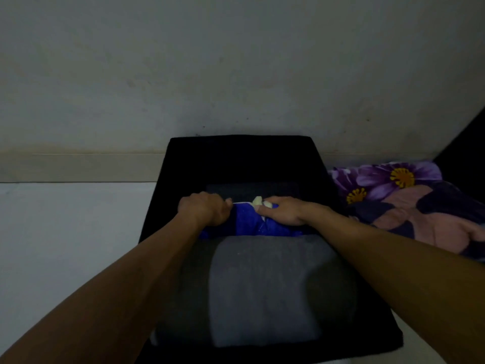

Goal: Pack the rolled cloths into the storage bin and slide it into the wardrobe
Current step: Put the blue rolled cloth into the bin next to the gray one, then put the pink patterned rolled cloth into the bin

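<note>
Both hands are down inside the black fabric storage bin (325,179), which stands on the pale floor against the wall. Between them lies the rolled blue cloth with a white-and-yellow print (252,222), its long axis running left to right across the bin, square to the person's reach. The left hand (204,208) is curled over the roll's left end, fingers tucked behind it; the right hand (283,210) lies flatter over the right part, fingers pressing on top near the pale patch. Neither is nearer, as each covers its own end. Just in front of the blue roll, touching it, sits a thick grey rolled cloth with darker bands at its ends (262,290), lying the same way and filling the near half of the bin. Behind the blue roll the bin looks open, so I would judge the roll needs seating downward and slightly away. A purple flowered cloth (393,190) lies outside, right of the bin.
</note>
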